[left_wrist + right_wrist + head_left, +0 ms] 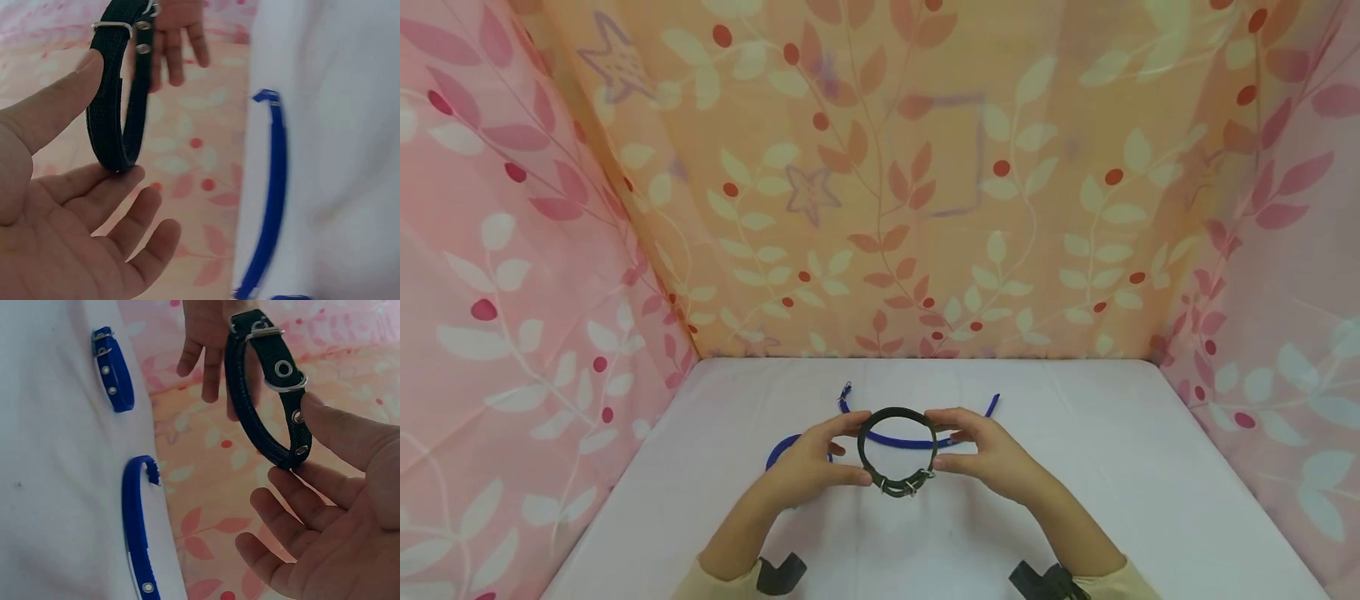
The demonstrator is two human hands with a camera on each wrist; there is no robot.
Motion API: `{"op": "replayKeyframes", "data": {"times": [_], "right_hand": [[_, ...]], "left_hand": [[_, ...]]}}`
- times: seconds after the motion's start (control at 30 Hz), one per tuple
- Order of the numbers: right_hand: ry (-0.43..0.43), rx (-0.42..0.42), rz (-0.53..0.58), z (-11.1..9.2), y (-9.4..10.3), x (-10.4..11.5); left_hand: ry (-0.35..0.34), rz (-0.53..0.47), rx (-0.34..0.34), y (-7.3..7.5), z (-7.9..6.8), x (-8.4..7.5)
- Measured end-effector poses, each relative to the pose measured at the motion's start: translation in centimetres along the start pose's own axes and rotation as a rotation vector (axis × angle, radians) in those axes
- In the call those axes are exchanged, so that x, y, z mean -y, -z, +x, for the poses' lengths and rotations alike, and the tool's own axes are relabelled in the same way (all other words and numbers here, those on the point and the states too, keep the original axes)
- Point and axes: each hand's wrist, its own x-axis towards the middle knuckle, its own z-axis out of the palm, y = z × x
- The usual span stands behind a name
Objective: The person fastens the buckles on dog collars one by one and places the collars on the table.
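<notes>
A dark green collar (895, 412), buckled into a loop, is held up off the table between both hands. My left hand (808, 462) pinches its left side between thumb and forefinger; my right hand (992, 454) pinches the right side the same way. Metal eyelets and a D-ring show on the green strap (284, 367) in the right wrist view. Behind the loop lies an unfastened blue collar (902, 443), bent in a wide curve. Another blue collar (777, 451), closed in a loop, lies partly hidden behind my left hand.
A white table (1075, 400) stands beneath the hands. Patterned cloth surrounds it: a yellow-orange back wall (880, 183) with leaves, and pink walls at the left (535, 275) and right (1285, 275). Dark straps (782, 573) sit at both wrists.
</notes>
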Motion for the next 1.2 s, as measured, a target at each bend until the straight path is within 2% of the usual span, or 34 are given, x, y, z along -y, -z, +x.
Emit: {"op": "replayKeyframes", "data": {"times": [0.13,0.3,0.6,0.77,0.87,1.03,1.2], "right_hand": [[0.002,0.032,-0.02,0.1,-0.4,-0.7],[-0.001,0.083,-0.041,0.2,-1.0,-1.7],[-0.133,0.076,-0.106,0.7,-2.6,-3.1],[-0.119,0.078,-0.159,0.8,-3.3,-4.2],[-0.105,0.078,-0.209,0.7,-3.5,-4.6],[-0.09,0.064,-0.287,0.7,-3.7,-5.0],[-0.085,0.041,-0.367,0.8,-3.8,-5.3]], "left_hand": [[0.04,0.001,-0.001,-0.8,0.4,1.5],[0.066,0.056,-0.019,-1.3,0.4,2.9],[0.042,0.11,0.018,-2.1,0.7,5.4],[-0.025,0.193,0.033,-2.6,1.3,6.5],[-0.057,0.251,0.028,-3.0,1.5,6.9],[-0.019,0.305,0.032,-3.5,1.6,7.0],[0.006,0.31,0.043,-3.7,2.0,6.7]]}}
